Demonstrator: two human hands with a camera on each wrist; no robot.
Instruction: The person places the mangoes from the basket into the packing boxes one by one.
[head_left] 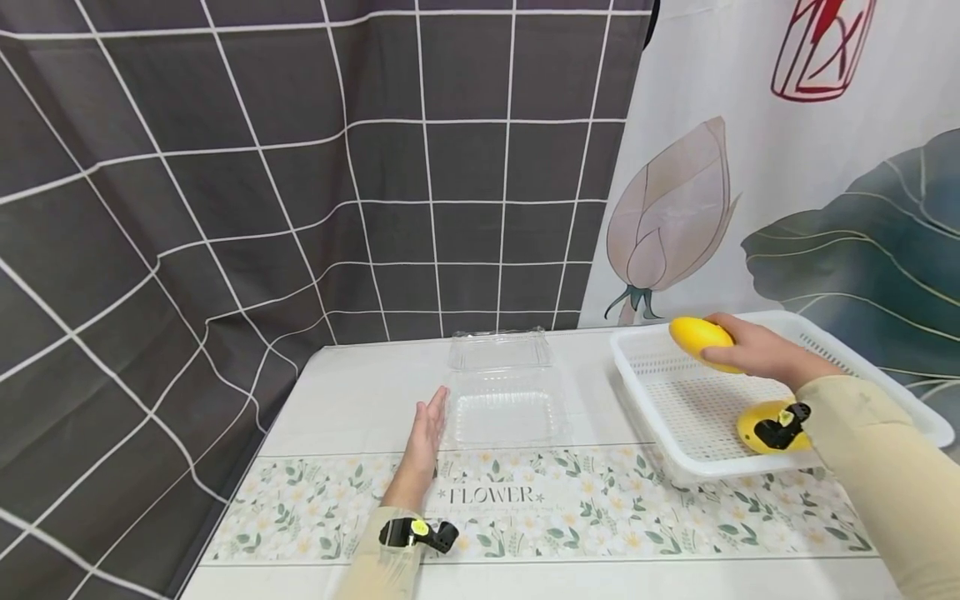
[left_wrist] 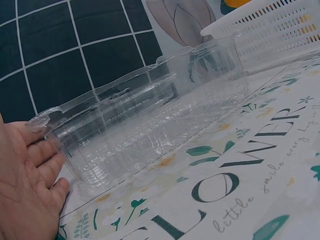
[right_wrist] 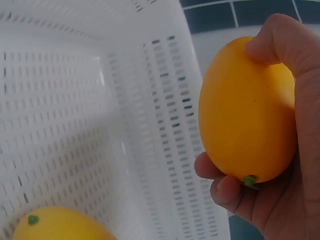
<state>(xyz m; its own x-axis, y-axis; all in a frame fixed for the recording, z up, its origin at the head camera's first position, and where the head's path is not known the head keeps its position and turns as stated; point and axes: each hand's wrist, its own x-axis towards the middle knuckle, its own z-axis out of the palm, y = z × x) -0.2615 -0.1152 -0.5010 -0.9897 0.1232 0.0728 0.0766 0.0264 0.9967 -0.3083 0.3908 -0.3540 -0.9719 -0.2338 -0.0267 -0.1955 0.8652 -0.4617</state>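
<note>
My right hand (head_left: pixel 757 348) grips a yellow mango (right_wrist: pixel 247 115), thumb on one side and fingers curled round the other, above the left part of the white basket (head_left: pixel 652 417). A second yellow mango (right_wrist: pixel 62 225) lies on the basket floor; in the head view my right wrist partly covers it. On the table, a clear plastic clamshell box (head_left: pixel 502 417) stands with its lid (head_left: pixel 498 350) folded back. My left hand (head_left: pixel 427 433) rests at the box's left side, its fingers fairly straight and touching the wall in the left wrist view.
A white table (head_left: pixel 375 392) carries a floral strip (head_left: pixel 315 500) with the word FLOWER in front of the box. Behind stand a dark grid curtain (head_left: pixel 465 167) and a white curtain with a flower print (head_left: pixel 667 217). The basket's slotted walls rise right of the box.
</note>
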